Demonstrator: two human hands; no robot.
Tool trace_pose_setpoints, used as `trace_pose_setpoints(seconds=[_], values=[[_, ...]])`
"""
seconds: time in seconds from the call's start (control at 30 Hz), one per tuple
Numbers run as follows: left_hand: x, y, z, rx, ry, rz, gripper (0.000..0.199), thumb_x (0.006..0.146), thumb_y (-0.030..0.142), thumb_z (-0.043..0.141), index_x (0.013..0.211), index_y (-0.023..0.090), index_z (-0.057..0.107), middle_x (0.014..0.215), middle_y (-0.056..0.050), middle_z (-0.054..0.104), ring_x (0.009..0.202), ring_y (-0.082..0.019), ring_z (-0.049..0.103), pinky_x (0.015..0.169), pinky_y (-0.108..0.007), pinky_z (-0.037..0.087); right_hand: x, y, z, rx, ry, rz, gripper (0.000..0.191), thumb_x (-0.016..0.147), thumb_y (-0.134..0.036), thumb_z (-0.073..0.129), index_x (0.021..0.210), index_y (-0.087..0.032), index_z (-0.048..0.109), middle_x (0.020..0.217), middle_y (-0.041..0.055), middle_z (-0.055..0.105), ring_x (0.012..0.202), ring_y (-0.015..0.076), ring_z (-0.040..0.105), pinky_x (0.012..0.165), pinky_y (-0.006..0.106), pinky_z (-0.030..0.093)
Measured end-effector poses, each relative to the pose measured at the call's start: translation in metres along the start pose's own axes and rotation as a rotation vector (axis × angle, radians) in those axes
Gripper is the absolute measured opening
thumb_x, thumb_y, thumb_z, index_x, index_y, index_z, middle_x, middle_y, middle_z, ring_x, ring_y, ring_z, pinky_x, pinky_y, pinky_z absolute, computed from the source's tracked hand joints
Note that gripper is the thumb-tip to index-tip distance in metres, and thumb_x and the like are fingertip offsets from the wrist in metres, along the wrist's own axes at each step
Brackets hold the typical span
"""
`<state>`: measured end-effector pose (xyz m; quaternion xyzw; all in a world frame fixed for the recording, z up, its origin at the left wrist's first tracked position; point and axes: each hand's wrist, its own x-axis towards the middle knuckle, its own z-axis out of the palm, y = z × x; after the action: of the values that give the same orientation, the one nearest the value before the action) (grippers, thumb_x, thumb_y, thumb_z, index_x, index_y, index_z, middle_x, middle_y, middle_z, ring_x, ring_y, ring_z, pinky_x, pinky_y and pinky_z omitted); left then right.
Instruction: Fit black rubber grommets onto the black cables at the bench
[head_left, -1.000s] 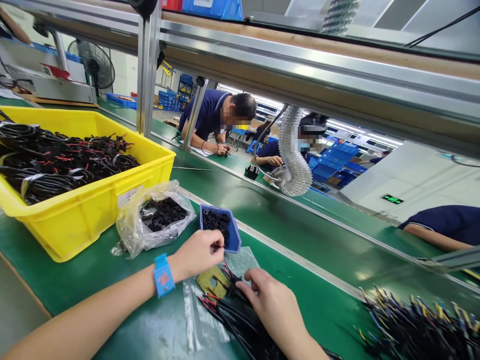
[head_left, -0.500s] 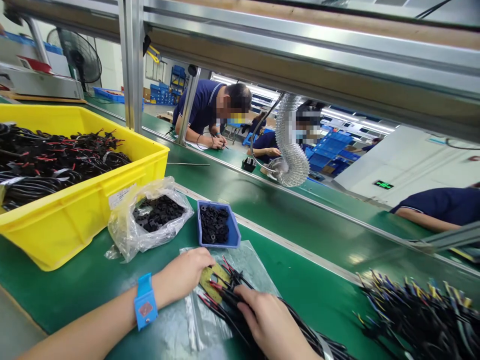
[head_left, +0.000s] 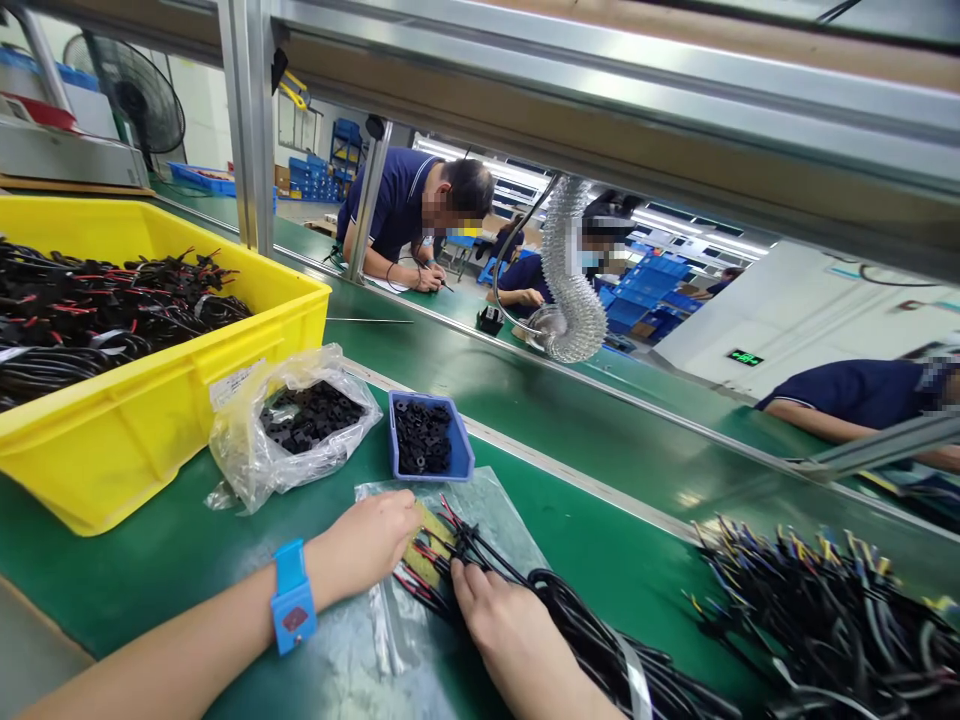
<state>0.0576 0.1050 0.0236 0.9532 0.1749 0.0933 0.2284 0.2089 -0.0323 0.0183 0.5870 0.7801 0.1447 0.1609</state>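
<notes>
We had both hands low over the green tabletop [head_left: 600, 560]. Our left hand [head_left: 371, 540], with a blue wristband [head_left: 292, 598] behind it, was at the left edge of a yellow sponge [head_left: 426, 530]. Its fingers were curled and close together, but their tips were hidden, so we could not tell whether they pinched anything.

Our right hand [head_left: 514, 625] lay bent over the black cables [head_left: 570, 605], its fingertips touching them just behind their red and black wire ends [head_left: 421, 553]. We could not tell if it pinched one cable or only rested on them. The cables ran from the sponge toward the lower right, where a silvery band [head_left: 636, 680] wrapped them. A clear flat bag [head_left: 510, 500] lay beneath the sponge and the cable ends.

Beyond our hands we saw a small blue bin [head_left: 460, 458] of black parts, and left of it an open plastic bag [head_left: 244, 450] of similar pieces, near a large yellow crate [head_left: 172, 425] filled with cables. Well apart on the right lay a heap of cables with colored ends [head_left: 832, 610].
</notes>
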Motion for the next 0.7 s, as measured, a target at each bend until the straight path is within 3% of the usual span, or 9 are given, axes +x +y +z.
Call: trace_pose_setpoints(seconds=[0.17, 0.27, 0.4, 0.57, 0.63, 0.7], values=[[0.000, -0.002, -0.006, -0.108, -0.017, 0.012, 0.027, 0.081, 0.003, 0.040, 0.087, 0.019, 0.060, 0.084, -0.002, 0.053, 0.078, -0.014, 0.053, 0.069, -0.023, 0.042, 0.009, 0.005, -0.022, 0.223, -0.187, 0.156, 0.047, 0.066, 0.009, 0.039, 0.105, -0.010, 0.059, 0.081, 0.0081, 0.067, 0.069, 0.0173, 0.063, 0.054, 0.024, 0.038], [0.000, -0.005, -0.004, -0.098, -0.012, 0.011, 0.029, 0.081, 0.002, 0.038, 0.082, 0.019, 0.060, 0.081, -0.001, 0.052, 0.075, -0.014, 0.052, 0.066, -0.022, 0.040, 0.011, 0.010, -0.029, 0.349, -0.243, 0.261, 0.038, 0.071, 0.007, 0.039, 0.095, -0.014, 0.059, 0.075, 0.0054, 0.067, 0.066, 0.0170, 0.063, 0.051, 0.024, 0.032], [0.001, -0.008, -0.001, -0.044, 0.012, 0.006, 0.024, 0.084, 0.006, 0.041, 0.077, 0.019, 0.060, 0.083, -0.002, 0.053, 0.077, -0.015, 0.052, 0.068, -0.024, 0.041, 0.014, 0.010, -0.029, 0.373, -0.250, 0.340, 0.031, 0.075, 0.004, 0.041, 0.090, -0.016, 0.057, 0.066, 0.0024, 0.066, 0.062, 0.0175, 0.063, 0.047, 0.026, 0.026], [0.000, -0.010, 0.000, 0.011, 0.056, 0.057, 0.018, 0.086, 0.010, 0.044, 0.086, 0.020, 0.060, 0.091, -0.002, 0.056, 0.088, -0.017, 0.051, 0.078, -0.027, 0.041, 0.015, 0.004, -0.029, 0.254, -0.259, 0.154, 0.037, 0.068, 0.010, 0.039, 0.086, -0.015, 0.058, 0.077, 0.0072, 0.066, 0.067, 0.0192, 0.063, 0.050, 0.025, 0.031], [0.000, -0.010, 0.001, 0.067, 0.056, 0.073, 0.018, 0.088, 0.011, 0.043, 0.086, 0.019, 0.058, 0.088, -0.002, 0.056, 0.086, -0.017, 0.051, 0.076, -0.028, 0.041, 0.014, 0.007, -0.028, 0.323, -0.233, 0.170, 0.033, 0.069, 0.007, 0.039, 0.083, -0.016, 0.059, 0.078, 0.0073, 0.066, 0.068, 0.0193, 0.063, 0.052, 0.024, 0.034], [-0.001, -0.008, 0.001, 0.127, 0.062, 0.093, 0.016, 0.089, 0.013, 0.042, 0.085, 0.018, 0.057, 0.086, -0.002, 0.056, 0.083, -0.018, 0.051, 0.072, -0.029, 0.041, 0.013, 0.013, -0.026, 0.539, -0.164, 0.279, 0.027, 0.073, 0.002, 0.040, 0.078, -0.017, 0.058, 0.075, 0.0051, 0.066, 0.068, 0.0179, 0.062, 0.056, 0.024, 0.038]])
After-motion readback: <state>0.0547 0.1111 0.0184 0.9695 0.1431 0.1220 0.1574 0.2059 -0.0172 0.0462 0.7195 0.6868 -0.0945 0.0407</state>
